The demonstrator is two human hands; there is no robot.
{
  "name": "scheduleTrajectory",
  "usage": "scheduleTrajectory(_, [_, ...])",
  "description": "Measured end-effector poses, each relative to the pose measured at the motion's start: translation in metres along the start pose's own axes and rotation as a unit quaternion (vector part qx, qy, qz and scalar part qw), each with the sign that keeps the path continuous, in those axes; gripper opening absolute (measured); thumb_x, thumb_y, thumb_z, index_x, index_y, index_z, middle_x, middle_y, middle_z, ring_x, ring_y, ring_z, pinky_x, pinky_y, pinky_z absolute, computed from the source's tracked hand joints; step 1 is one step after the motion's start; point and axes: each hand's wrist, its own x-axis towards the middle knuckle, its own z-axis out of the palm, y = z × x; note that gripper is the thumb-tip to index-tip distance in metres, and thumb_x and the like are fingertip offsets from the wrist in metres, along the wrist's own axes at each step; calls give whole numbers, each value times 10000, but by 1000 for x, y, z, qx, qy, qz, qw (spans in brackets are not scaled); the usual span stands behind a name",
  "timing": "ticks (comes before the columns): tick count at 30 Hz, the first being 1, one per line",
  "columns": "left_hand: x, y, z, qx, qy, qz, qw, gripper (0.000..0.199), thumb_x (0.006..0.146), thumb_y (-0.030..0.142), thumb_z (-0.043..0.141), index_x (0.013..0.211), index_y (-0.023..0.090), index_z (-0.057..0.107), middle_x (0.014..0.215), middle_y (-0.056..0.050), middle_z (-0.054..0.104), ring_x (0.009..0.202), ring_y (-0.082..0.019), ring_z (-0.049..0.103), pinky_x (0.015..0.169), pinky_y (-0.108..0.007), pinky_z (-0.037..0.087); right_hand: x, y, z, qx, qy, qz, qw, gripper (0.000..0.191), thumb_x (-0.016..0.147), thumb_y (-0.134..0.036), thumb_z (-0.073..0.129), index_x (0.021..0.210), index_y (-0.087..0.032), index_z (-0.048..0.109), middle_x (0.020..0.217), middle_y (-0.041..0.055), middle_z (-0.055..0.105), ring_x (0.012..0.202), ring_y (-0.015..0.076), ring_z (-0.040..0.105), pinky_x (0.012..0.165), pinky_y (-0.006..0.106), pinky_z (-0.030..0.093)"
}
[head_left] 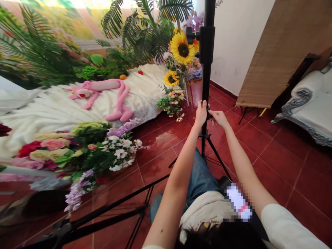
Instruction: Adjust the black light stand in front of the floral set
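A black light stand [206, 77] rises upright in front of me, its tripod legs spread on the floor. My left hand [200, 113] is wrapped round the pole at about mid-height. Just to its right, my right hand [218, 117] pinches a small dark knob [208, 110] on the stand's side, largely hidden by the fingers. Higher up, a black clamp collar [206, 45] with a knob pointing left joins two pole sections.
Another black tripod [111, 205] crosses the lower left. Flowers [114, 152] border a white-draped bed [146, 77] with a pink plush toy [120, 98]. Sunflowers [183, 48] stand behind the pole. At right are a tan backdrop [269, 52], a silver-trimmed sofa [315, 93] and red floor tiles [281, 173].
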Motion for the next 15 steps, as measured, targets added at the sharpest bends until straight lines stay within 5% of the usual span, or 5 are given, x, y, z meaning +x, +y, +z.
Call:
scheduleTrajectory(4, [-37,-20,-29,15,1,-44,999,494,990,592,343,1184,190,555,1173,-101,650,1057,-152,649,989,-301,495,5,2,-3,-8,-5,-25,1000,670,765,-798,562,482,-191,554,364,-1,504,295,72,400,337,218,255])
scheduleTrajectory(7, [-84,-42,-73,15,-23,-137,990,495,989,573,364,1239,179,529,1186,-118,662,879,-140,694,873,-315,553,14,7,-3,-17,1,-32,999,707,752,-842,534,491,-185,570,369,7,516,286,65,385,335,218,238])
scheduleTrajectory(11, [-154,-63,-154,62,13,-187,980,513,920,627,466,1123,172,587,1036,-98,709,805,-154,698,853,-330,562,27,12,-2,-23,13,-35,999,704,749,-842,546,484,-190,555,354,3,495,295,68,385,357,219,251])
scheduleTrajectory(15, [-219,-59,-249,107,94,-206,968,613,794,728,547,1048,174,615,937,-78,727,784,-186,701,834,-369,574,31,15,3,-20,70,-45,996,641,816,-745,568,487,-196,520,406,-6,504,343,77,424,402,224,309])
